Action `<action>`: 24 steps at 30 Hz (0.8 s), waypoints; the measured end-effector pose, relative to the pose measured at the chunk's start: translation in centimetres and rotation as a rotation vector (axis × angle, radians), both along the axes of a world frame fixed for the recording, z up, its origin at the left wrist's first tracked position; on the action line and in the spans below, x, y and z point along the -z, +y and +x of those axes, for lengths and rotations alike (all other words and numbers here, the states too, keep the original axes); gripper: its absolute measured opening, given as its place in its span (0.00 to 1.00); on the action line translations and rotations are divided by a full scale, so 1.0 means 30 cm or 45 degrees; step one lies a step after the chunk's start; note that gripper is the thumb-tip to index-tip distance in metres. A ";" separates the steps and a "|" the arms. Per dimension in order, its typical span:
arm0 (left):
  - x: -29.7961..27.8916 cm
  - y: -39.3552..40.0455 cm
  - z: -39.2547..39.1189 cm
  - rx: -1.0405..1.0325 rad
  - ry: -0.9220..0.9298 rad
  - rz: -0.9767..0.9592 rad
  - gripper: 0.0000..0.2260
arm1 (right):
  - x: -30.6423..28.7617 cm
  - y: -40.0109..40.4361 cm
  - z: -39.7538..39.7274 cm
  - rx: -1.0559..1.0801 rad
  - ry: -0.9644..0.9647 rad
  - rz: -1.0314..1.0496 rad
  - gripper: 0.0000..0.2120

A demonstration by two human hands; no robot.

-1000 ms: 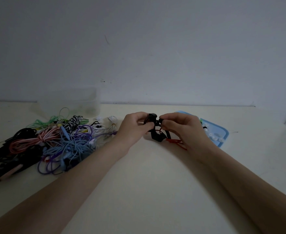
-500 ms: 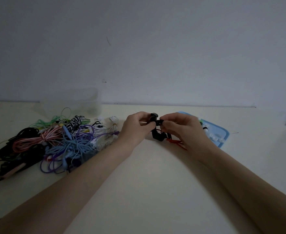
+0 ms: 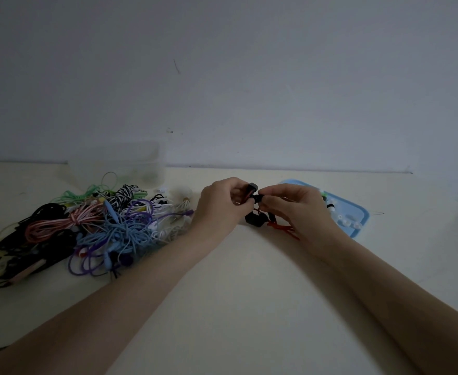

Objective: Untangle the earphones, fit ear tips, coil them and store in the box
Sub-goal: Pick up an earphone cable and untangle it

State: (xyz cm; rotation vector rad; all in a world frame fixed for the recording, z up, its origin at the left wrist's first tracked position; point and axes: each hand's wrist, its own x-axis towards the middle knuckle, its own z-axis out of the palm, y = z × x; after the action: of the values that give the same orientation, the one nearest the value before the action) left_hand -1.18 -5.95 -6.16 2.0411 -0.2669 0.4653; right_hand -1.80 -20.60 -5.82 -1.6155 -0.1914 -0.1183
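Note:
Black and red earphones (image 3: 257,218) are held just above the table between both hands. My left hand (image 3: 220,204) pinches one black earbud at the top, and my right hand (image 3: 295,205) pinches a small black part against it. Red cable trails under my right hand onto the table. A big tangle of coloured earphones (image 3: 87,226) lies at the left. The clear plastic box (image 3: 119,165) stands behind that tangle by the wall. A blue tray (image 3: 355,212) with small white ear tips sits right of my right hand.
The cream table (image 3: 236,280) runs back to a grey wall. A pink-handled item (image 3: 27,272) lies at the front left edge of the tangle. A dark gap shows at the far right edge.
Both hands have stayed together on the black and red earphones, shifting slightly. The fingertips have closed in on the earbud.

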 end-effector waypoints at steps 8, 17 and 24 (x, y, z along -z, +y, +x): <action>-0.002 0.001 -0.002 0.013 -0.116 0.052 0.09 | -0.007 -0.001 -0.008 -0.031 0.092 0.088 0.07; -0.004 0.023 0.023 0.216 0.061 -0.100 0.10 | -0.027 -0.013 -0.016 -0.145 0.424 0.322 0.06; -0.002 0.028 0.019 0.207 0.107 -0.149 0.11 | -0.020 -0.010 -0.007 -0.088 0.236 0.207 0.06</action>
State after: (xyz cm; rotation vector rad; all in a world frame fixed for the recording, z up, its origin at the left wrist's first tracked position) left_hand -0.63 -5.12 -6.10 1.9017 -0.3438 0.2870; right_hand -2.01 -20.90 -5.20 -1.4466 -0.0912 0.0678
